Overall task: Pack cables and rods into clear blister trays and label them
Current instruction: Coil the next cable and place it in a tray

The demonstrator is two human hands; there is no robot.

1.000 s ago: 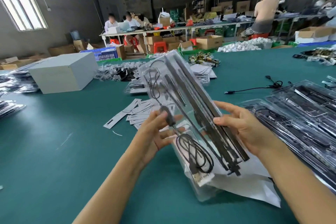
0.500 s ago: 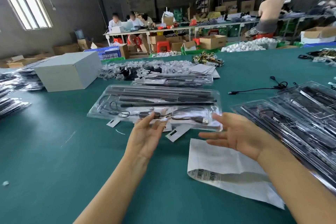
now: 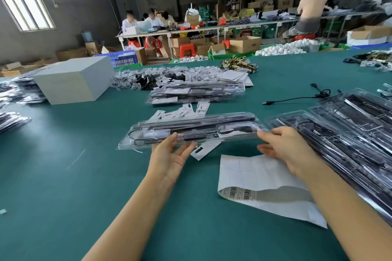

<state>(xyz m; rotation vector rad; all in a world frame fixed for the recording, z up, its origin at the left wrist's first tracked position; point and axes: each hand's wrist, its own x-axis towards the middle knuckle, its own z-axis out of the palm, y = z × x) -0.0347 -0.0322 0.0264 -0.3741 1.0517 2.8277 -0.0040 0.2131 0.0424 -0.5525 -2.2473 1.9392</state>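
Note:
A clear blister tray [image 3: 191, 131] with black rods and a coiled cable inside lies lengthwise across the middle of the green table [image 3: 63, 176], almost flat. My left hand [image 3: 169, 159] is palm up with straight fingers touching the tray's near edge. The straight fingertips of my right hand [image 3: 284, 150] touch its right end. A white label sheet [image 3: 261, 178] with barcodes lies below my right hand. Small white cards [image 3: 182, 112] are scattered just behind the tray.
A stack of filled trays [image 3: 197, 92] sits further back, and more filled trays [image 3: 350, 133] are piled at the right. A loose black cable [image 3: 297, 98] lies to the right, a white box [image 3: 72, 80] at the left. People work at far benches.
The tray went from upright in both gripping hands to flat and low over the table. Both hands have opened and now only touch its edges.

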